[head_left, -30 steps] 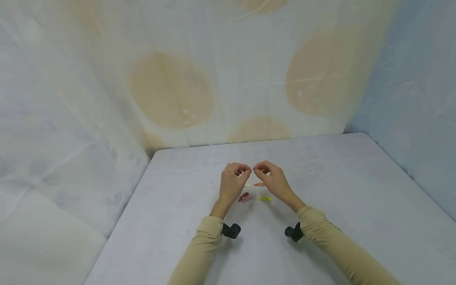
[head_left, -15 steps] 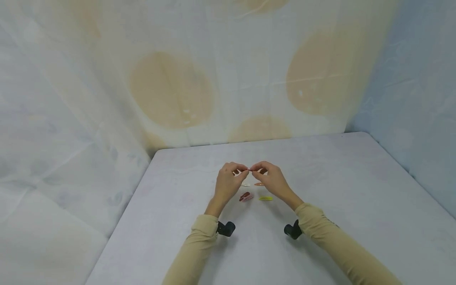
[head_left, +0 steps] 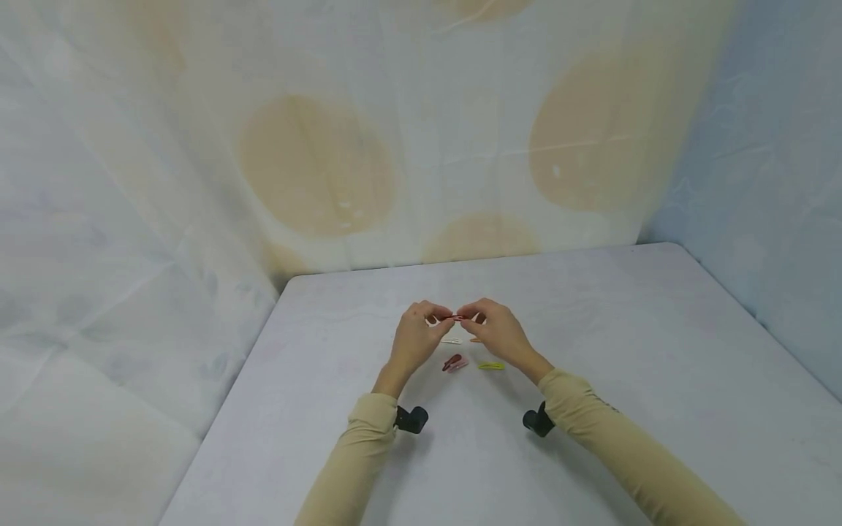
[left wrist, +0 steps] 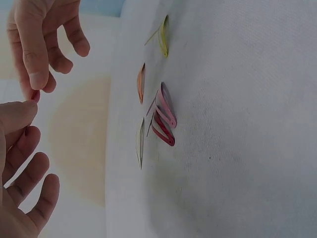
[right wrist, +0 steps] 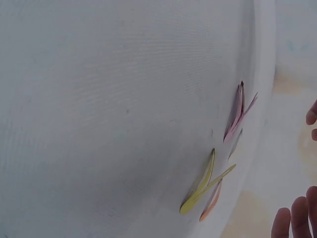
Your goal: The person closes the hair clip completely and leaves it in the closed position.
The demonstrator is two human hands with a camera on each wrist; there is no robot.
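**Red hair clip held between two hands above a grey table**

Red and slender, the hair clip is pinched at either end — the left hand on one tip, the right hand on the other, thumb and forefinger curled on it while the other fingers hang loose. It sits in the air above the table, not touching it. Below the hands lie the other clips: a white clip, an orange clip, a dark red and pink pair lying together, and a yellow clip. These four appear sprung open in the wrist views, so the work seems well along, the held clip being the one in hand; whether it is open cannot be told. The clips lie mid-table — its edges and the draped cloth are well apart from the hands, leaving room on every side.
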